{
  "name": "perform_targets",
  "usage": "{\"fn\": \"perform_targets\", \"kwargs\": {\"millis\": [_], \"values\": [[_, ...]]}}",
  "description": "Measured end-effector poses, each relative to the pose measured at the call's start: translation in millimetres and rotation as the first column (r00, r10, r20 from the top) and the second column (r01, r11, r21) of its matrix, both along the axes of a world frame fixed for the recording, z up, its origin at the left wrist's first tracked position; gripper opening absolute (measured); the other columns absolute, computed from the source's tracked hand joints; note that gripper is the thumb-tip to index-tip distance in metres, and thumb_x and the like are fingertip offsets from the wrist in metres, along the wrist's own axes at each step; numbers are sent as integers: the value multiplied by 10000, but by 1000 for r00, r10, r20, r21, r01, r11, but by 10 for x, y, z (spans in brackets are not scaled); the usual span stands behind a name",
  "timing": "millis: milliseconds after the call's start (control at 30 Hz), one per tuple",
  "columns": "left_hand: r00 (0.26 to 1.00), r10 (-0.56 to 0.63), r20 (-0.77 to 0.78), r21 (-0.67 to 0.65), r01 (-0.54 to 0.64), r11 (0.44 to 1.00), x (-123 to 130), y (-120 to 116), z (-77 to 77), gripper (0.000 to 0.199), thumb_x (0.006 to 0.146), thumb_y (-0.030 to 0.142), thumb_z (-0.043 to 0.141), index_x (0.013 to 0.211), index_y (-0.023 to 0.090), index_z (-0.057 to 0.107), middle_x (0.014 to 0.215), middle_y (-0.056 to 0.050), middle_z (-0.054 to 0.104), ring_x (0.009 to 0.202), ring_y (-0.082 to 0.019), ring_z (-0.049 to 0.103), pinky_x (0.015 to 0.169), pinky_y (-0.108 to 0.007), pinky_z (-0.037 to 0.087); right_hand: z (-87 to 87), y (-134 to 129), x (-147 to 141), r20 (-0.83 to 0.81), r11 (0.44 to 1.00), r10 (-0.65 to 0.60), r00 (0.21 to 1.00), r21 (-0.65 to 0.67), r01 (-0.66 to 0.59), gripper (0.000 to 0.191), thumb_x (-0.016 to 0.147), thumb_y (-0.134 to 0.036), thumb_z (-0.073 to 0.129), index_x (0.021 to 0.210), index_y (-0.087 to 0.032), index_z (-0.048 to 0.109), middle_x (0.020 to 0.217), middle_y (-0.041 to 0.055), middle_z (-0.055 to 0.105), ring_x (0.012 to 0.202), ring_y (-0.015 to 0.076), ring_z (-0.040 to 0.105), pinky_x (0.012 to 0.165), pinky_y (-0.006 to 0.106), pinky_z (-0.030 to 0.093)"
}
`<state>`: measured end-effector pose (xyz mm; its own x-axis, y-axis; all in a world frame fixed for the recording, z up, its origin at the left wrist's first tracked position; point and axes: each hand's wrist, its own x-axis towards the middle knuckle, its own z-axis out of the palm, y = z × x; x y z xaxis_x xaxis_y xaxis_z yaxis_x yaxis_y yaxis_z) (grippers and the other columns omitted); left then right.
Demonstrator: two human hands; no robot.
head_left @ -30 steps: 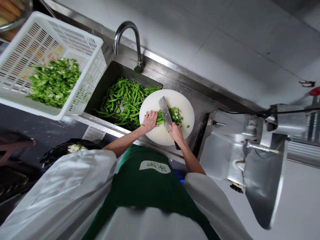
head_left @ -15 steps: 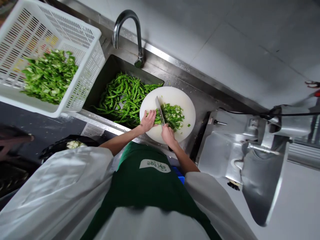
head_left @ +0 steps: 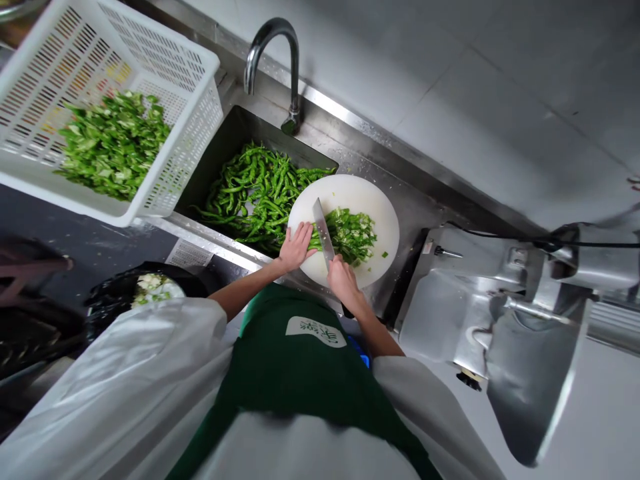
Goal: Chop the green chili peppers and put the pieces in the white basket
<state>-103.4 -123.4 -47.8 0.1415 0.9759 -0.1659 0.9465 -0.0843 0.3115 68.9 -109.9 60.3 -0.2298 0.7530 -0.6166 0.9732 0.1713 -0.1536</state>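
On a round white cutting board (head_left: pixel 383 207), my right hand (head_left: pixel 343 277) grips a kitchen knife (head_left: pixel 323 227) by its handle. The blade crosses a bunch of green peppers (head_left: pixel 315 237), which my left hand (head_left: pixel 295 248) presses against the board, its fingers close together and partly hiding them. Right of the blade lies a heap of chopped green peppers (head_left: pixel 351 235), with a few loose bits beside it. Whole green peppers (head_left: pixel 265 190) fill much of the sink (head_left: pixel 200 183) left of the board.
A white slotted basket (head_left: pixel 175 157) with cut peppers stands at the left. Behind the sink rises a curved faucet (head_left: pixel 295 73). A metal slicing machine (head_left: pixel 450 300) stands at the right. A black-lined bin (head_left: pixel 107 293) with scraps is below left.
The whole view has shifted slightly, bringing more of the bin into sight. The knife blade is tilted a little differently; both hands stay at about the same place on the board.
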Motion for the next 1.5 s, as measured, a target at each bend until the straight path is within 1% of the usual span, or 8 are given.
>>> {"fn": "perform_targets", "kwargs": {"millis": [167, 267, 500, 667, 900, 1100, 1300, 1500], "values": [[998, -58, 5, -11, 58, 998, -69, 47, -76, 758, 1043, 498, 325, 1633, 37, 206, 1678, -196, 231, 1583, -320, 163, 1275, -560, 145, -225, 147, -212, -7, 999, -47, 999, 4, 47, 307, 1089, -231, 311, 1269, -86, 513, 1157, 205, 715, 1088, 249, 703, 891, 292, 488], [999, -50, -13, 7, 50, 999, -29, 93, -80, 756, 1043, 487, 329, 1629, 25, 210, 1672, -201, 252, 1578, -333, 178, 1278, -551, 141, -286, 278, -120, -32, 998, -59, 998, -6, 58, 329, 1096, -286, 322, 1281, -107, 526, 1163, 192, 719, 1092, 251, 700, 889, 289, 482], [999, -34, 5, 66, 34, 997, 295, 257, 15, 727, 1053, 474, 296, 1624, 30, 231, 1666, -199, 273, 1578, -331, 175, 1275, -552, 134, -88, 246, 370, 22, 993, -89, 996, 74, 87, 333, 1097, -302, 317, 1240, -105, 545, 1093, 187, 733, 1041, 263, 712, 859, 301, 481], [991, 134, 11, 98, -134, 986, 188, 48, 47, 760, 1054, 515, 245, 1641, 41, 158, 1694, -195, 162, 1591, -312, 121, 1273, -558, 132, -28, 53, 167, 8, 997, -52, 999, 62, 51, 303, 1095, -271, 303, 1239, -117, 521, 1065, 182, 739, 1010, 253, 725, 845, 296, 487], [998, 39, 54, 26, -41, 999, 175, 4, -38, 681, 1053, 433, 263, 1638, 87, 227, 1687, -156, 234, 1589, -315, 131, 1270, -592, 92, -252, 98, -63, 17, 997, -68, 998, 22, 68, 330, 1089, -229, 291, 1291, -68, 496, 1136, 223, 722, 1070, 265, 713, 861, 300, 493], [943, 209, 261, 189, -262, 946, -127, -226, -44, 490, 1055, 436, 378, 1368, 145, 619, 1419, -160, 592, 1383, -274, 459, 1178, -472, 344, -136, 22, 17, 17, 997, -11, 1000, 81, 9, 329, 1096, -285, 298, 1257, -112, 526, 1078, 190, 739, 1006, 263, 723, 841, 301, 488], [906, 73, 416, 237, -185, 954, -168, -319, -337, 360, 1049, 374, 444, 1065, 177, 744, 1128, -110, 695, 1084, -226, 587, 997, -417, 495, -249, -43, -207, 16, 998, 50, 999, 27, -51, 340, 1096, -264, 290, 1279, -96, 523, 1097, 184, 737, 1018, 258, 718, 853, 298, 485], [917, 34, 397, 237, -138, 962, -15, -106, -388, 313, 1049, 347, 469, 1099, 198, 740, 1138, -93, 707, 1107, -213, 596, 1024, -413, 475, -190, 62, 109, 57, 998, 39, 998, 44, -42, 327, 1098, -305, 321, 1245, -121, 548, 1093, 176, 736, 1038, 258, 709, 857, 297, 471]]}}
